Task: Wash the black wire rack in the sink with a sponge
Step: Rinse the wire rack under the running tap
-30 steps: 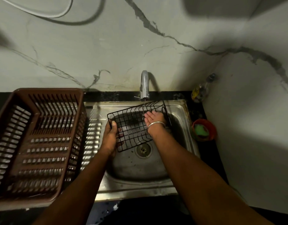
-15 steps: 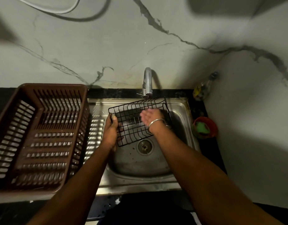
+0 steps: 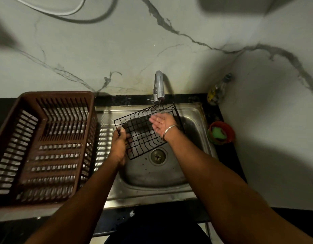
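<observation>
Head view | black wire rack (image 3: 143, 132) tilted over sink (image 3: 194, 120), grid wet under tap (image 3: 159, 88) | left hand (image 3: 119, 143) fingers clasp its left edge | right hand (image 3: 161, 123) fingers released, palm up

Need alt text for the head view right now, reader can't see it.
Over a steel sink, the left hand grips a black wire rack while the open right hand rinses it under the tap. A green sponge sits unused in a red bowl.

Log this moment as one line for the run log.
stage: rinsing | left hand: grips black wire rack | right hand: open, palm up under tap | sponge: untouched, red bowl
</observation>
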